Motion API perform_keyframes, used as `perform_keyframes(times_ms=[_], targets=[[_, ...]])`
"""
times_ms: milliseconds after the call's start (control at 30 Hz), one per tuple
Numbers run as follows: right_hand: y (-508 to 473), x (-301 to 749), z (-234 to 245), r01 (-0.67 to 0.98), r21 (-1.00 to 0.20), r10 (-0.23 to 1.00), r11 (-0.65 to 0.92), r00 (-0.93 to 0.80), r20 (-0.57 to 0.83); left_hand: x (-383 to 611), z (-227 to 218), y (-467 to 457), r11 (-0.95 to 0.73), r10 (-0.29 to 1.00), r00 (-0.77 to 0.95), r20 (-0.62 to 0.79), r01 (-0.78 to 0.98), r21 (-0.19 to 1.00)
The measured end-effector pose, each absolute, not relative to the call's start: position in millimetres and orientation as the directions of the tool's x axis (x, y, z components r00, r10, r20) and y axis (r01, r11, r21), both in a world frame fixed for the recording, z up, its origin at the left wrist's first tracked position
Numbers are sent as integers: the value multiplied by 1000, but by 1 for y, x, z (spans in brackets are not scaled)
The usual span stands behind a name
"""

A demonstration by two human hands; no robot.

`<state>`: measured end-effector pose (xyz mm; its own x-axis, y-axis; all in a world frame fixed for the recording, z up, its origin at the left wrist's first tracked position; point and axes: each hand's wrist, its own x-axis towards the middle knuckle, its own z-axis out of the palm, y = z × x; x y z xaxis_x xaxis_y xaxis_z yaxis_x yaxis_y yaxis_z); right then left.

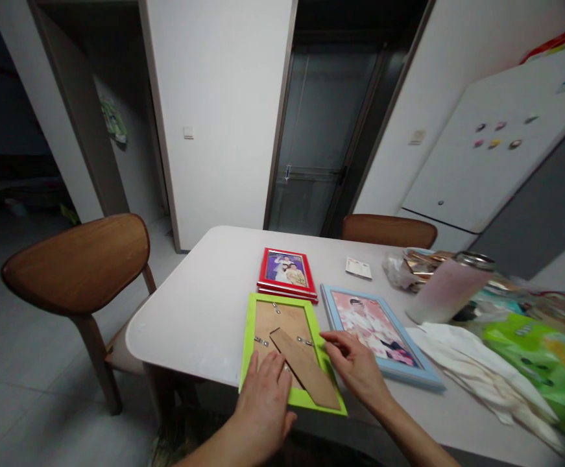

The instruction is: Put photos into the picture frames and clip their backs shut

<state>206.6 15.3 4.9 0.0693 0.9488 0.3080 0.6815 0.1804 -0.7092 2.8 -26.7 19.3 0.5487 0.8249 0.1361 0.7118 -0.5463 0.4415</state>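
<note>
A green picture frame (251,324) lies face down at the table's near edge. Its brown backing board (285,318) faces up, with small metal clips and a slanted stand leg (306,370). My left hand (265,395) rests on the lower left of the frame and backing, fingers stretched out. At the right edge of the frame, my right hand (355,366) has its fingers curled, thumb and index fingertips on the rim. Just right is a light blue picture frame (384,311) with a portrait, partly behind my right hand. Red picture frames (287,269) sit stacked beyond the green one.
The white table (189,311) holds a small card (359,268), a pink and white bottle (450,285), a white cloth (481,370) and a green package (530,357) on the right. Wooden chairs stand at the left (80,266) and far side (389,230).
</note>
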Motion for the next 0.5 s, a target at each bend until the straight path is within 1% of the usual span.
perform_keyframes(times_ms=[67, 100, 167, 200, 233, 267, 300, 333, 367, 433, 500], targets=[[2, 212, 6, 546, -830, 951, 111, 184, 248, 6, 19, -24, -549, 820, 557, 133, 698, 460], [-6, 214, 5, 452, -890, 948, 66, 251, 198, 5, 20, -23, -546, 821, 554, 140, 688, 479], [-20, 211, 3, 186, -983, 928, -9, 367, 60, 1, 26, -21, -536, 824, 537, 179, 639, 552], [-26, 205, 2, 29, -999, 925, -34, 380, -21, 0, 31, -22, -530, 827, 518, 218, 590, 610], [-31, 196, 0, -125, -990, 934, -60, 344, -100, 0, 37, -23, -515, 836, 480, 265, 520, 682], [-34, 184, 0, -270, -959, 950, -86, 269, -161, 2, 44, -25, -489, 851, 425, 309, 427, 761], [-37, 170, 0, -377, -916, 967, -137, 150, -206, 6, 52, -27, -453, 870, 359, 339, 308, 837], [-37, 156, 2, -455, -870, 973, -188, 36, -230, 11, 58, -30, -405, 891, 293, 346, 171, 898], [-37, 142, 4, -520, -831, 975, -199, -24, -219, 17, 65, -32, -350, 910, 246, 333, 30, 936], [-32, 126, 12, -621, -772, 986, -133, -4, -167, 30, 74, -35, -251, 929, 225, 295, -206, 946], [-25, 132, 20, -641, -767, 986, -20, 113, -120, 40, 81, -32, -199, 927, 240, 288, -334, 921]])
